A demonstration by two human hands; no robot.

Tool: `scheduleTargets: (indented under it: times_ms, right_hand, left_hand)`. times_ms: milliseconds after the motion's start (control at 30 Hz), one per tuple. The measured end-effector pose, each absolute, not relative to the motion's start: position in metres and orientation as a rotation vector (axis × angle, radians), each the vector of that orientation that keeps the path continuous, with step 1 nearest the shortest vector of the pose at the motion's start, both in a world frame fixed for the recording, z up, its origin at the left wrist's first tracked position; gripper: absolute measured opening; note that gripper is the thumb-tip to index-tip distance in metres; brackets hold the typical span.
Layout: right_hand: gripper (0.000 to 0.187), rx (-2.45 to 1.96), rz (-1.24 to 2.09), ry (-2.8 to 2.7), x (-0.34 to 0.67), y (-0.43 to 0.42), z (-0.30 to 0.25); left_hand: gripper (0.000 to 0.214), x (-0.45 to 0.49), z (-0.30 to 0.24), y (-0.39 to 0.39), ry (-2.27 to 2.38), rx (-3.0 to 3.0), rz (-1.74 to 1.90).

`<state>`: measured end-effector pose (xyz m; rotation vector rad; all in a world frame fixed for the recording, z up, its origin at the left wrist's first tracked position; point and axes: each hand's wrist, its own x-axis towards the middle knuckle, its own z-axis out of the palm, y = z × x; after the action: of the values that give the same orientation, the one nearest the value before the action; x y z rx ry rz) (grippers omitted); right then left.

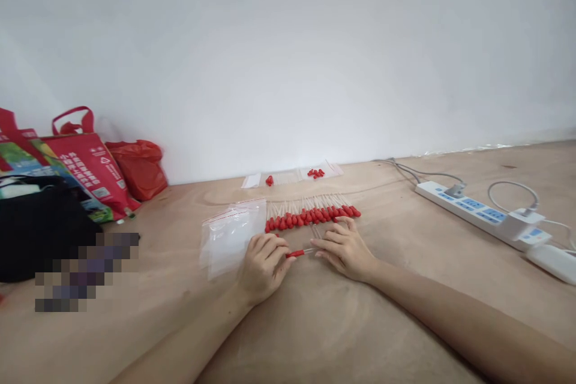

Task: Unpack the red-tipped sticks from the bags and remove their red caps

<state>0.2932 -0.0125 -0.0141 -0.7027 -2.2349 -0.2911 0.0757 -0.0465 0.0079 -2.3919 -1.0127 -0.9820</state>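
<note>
A row of several thin pale sticks with red caps [311, 214] lies on the wooden tabletop [315, 324]. My left hand [264, 265] is curled, its fingertips pinching the red cap of one stick [300, 252] that lies just in front of the row. My right hand [344, 248] rests beside it, fingers pressed together on the pale end of the same stick. A stack of small clear zip bags [231, 235] lies directly left of my left hand.
Loose red caps [315, 173] and clear bags [288, 177] lie by the wall. A white power strip [479, 213] with plugged chargers and cables sits at right. Red shopping bags [92, 165] and a black bag [40, 228] stand at left.
</note>
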Motion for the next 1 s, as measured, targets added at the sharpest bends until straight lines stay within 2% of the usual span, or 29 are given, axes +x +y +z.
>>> scheduleTargets:
  times_ms: [67,200,533,767,1000]
  right_hand:
    - [0.018,-0.667,-0.286,-2.236,0.293,-0.013,-0.014]
    - [0.018,-0.616,-0.281,-2.225,0.291,-0.017,-0.012]
    - [0.019,-0.536,-0.324,-2.23,0.289,-0.022,-0.01]
    - [0.013,-0.484,-0.375,-2.19,0.29,-0.021,-0.012]
    - [0.014,-0.456,-0.418,-2.185,0.292,-0.021,-0.01]
  left_hand:
    - [0.009,0.075,0.008,-0.046,-1.006,-2.406,-0.972]
    - [0.025,0.073,0.006,-0.042,-0.948,-2.471,-0.917]
    - [0.009,0.072,0.006,-0.044,-0.847,-2.501,-0.964]
    - [0.015,0.073,0.007,-0.047,-0.835,-2.506,-0.978]
    - [0.011,0.073,0.006,-0.047,-0.773,-2.553,-1.004]
